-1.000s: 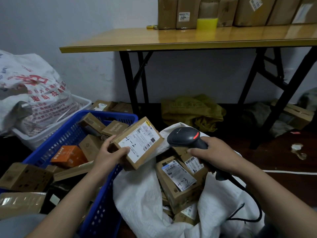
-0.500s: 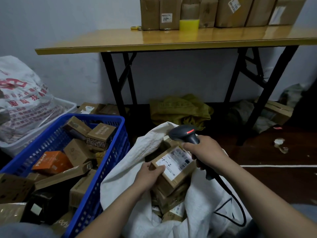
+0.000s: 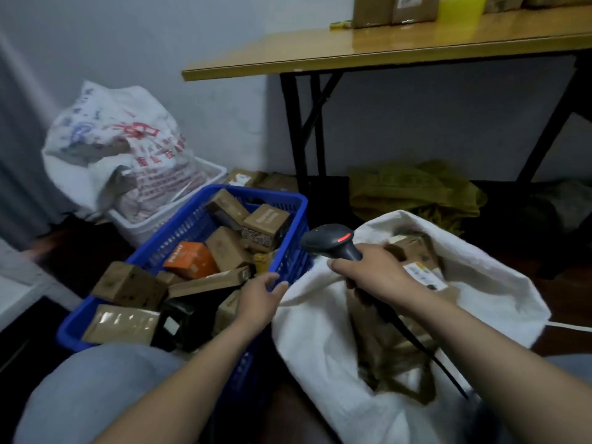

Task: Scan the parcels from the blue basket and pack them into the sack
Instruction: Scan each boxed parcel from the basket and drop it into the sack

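Right grip clasps scanner; parcels sit in sack and basket.

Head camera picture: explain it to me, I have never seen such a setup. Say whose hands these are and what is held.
No machine here: a person wears one camera on the head, looking down at their own bare hands. The right hand grips a black barcode scanner with a red light. The left hand is empty, fingers relaxed, at the rim of the blue basket, which holds cardboard parcels and an orange box. Beside it an open white sack holds more. A wooden table stands behind.
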